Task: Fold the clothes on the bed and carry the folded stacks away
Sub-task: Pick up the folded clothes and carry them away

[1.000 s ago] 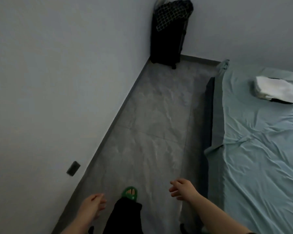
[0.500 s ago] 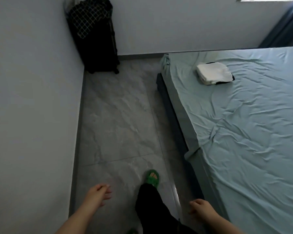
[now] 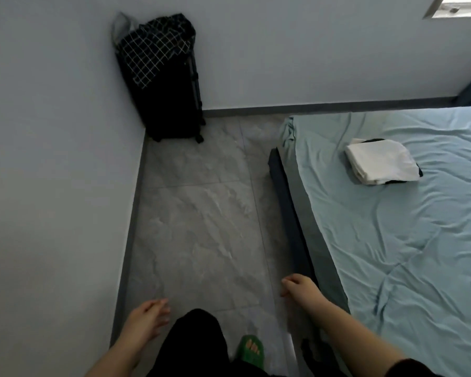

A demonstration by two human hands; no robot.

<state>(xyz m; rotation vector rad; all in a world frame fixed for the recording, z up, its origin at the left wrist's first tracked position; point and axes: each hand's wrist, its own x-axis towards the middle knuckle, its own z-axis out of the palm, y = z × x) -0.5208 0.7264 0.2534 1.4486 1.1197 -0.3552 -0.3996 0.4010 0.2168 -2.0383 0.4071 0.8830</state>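
Moved: right hand (image 3: 299, 288) forward, beside the bed (image 3: 419, 240)
Done: folded stack (image 3: 382, 161) on bed
Left: carrying it away
Grip: left hand (image 3: 147, 319) and right slack, empty

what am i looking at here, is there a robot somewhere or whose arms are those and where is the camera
There is no robot. The camera is worn on a person's head and looks forward and down, so the arms at the bottom are that person's own. The left hand and the right hand both hang loose over the floor and hold nothing. On the right is a bed with a light blue sheet; on it lies a small stack of folded clothes, white on top with something dark underneath. In the far corner stands a black suitcase with a checked cloth draped over it. A foot in a green slipper shows at the bottom.
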